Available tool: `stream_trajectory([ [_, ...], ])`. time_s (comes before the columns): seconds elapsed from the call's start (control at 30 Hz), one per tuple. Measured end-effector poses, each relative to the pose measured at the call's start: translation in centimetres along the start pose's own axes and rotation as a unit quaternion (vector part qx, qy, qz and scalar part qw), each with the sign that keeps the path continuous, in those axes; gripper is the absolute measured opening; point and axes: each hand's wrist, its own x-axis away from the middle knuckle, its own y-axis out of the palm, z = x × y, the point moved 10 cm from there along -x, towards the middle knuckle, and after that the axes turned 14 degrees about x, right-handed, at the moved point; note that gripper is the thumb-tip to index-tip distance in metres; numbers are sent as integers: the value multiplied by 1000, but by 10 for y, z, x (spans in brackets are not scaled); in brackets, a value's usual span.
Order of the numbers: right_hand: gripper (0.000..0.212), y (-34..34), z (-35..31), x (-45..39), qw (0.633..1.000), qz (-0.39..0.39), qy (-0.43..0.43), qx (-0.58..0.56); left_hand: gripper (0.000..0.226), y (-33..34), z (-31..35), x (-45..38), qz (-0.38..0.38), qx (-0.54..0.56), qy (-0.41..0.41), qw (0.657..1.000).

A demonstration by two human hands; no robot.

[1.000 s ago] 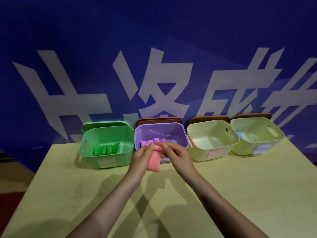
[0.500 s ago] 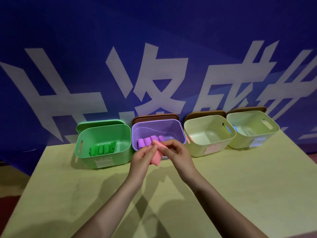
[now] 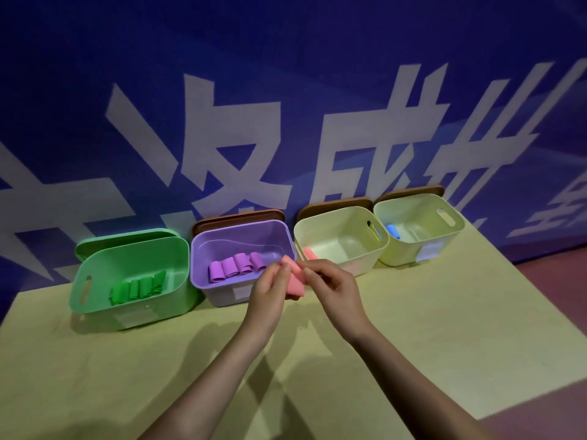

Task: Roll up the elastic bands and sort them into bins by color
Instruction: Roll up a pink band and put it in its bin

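Both hands' grip – left hand [image 3: 270,290], right hand [image 3: 333,285] – pinches a half-rolled pink elastic band [image 3: 293,279]; slackened fingers could let it spring open.

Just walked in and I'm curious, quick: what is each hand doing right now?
Left hand: fingers pinch the pink band, holding it above the table.
Right hand: fingers pinch the same pink band from the other side.

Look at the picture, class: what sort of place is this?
Probably a staged sorting station, not a home: a plain table with a row of bins such as the green bin, set before a blue banner printed with large white characters.
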Motion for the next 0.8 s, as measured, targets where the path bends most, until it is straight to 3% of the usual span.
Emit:
stream_trajectory([
  [0.1,22,-26,18,-3,998,-10,42,-35,21,31,-7,-6,-53,-57,-6,997],
  [0.23,15,-63,43,-6,992,-3,97,-79,19,68,-23,-15,-109,-124,-20,986],
  [0.33,21,-83,60,-7,986,19,131,-97,21,86,-35,-22,-67,-60,-19,996],
  [0.53,12,-122,82,-14,979,86,149,-113,18,124,-67,-32,-16,95,-90,991],
  [0.8,9,-137,108,-40,981,60,133,-125,19,140,-71,-56,3,85,-82,993],
])
